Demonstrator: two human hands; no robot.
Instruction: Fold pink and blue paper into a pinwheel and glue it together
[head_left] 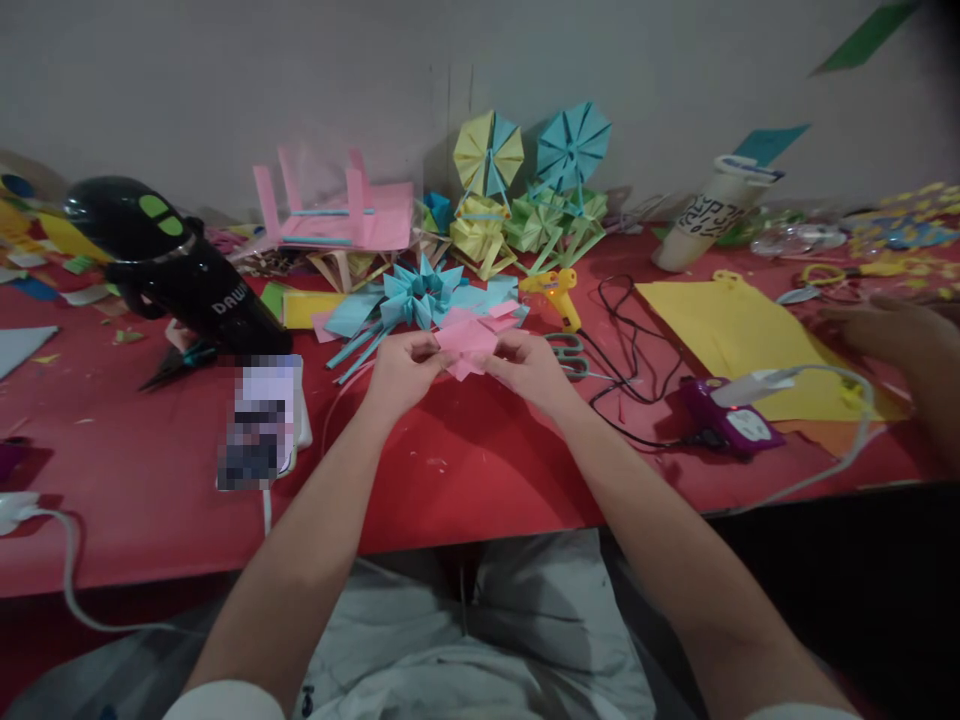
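Note:
Between my two hands is a piece of folded pink paper (466, 338), raised a little over the red table. My left hand (405, 375) pinches its left side, and my right hand (529, 370) grips the right side with thumb and fingers. Just behind the paper lies a blue folded-paper star ring (424, 293), with rolled blue paper sticks (360, 345) to its left. A yellow glue gun (559, 297) rests beyond my right hand, and green-handled scissors (570, 355) lie right beside that hand, partly hidden by it.
At the back stand paper wheel models (489, 152) and a pink paper chair-like frame (386, 215). A black bottle (202, 275) and a phone (262, 425) are left. On the right are a purple power socket (727, 415), cables, yellow paper (731, 340), a cup (705, 215) and another person's hand (892, 330).

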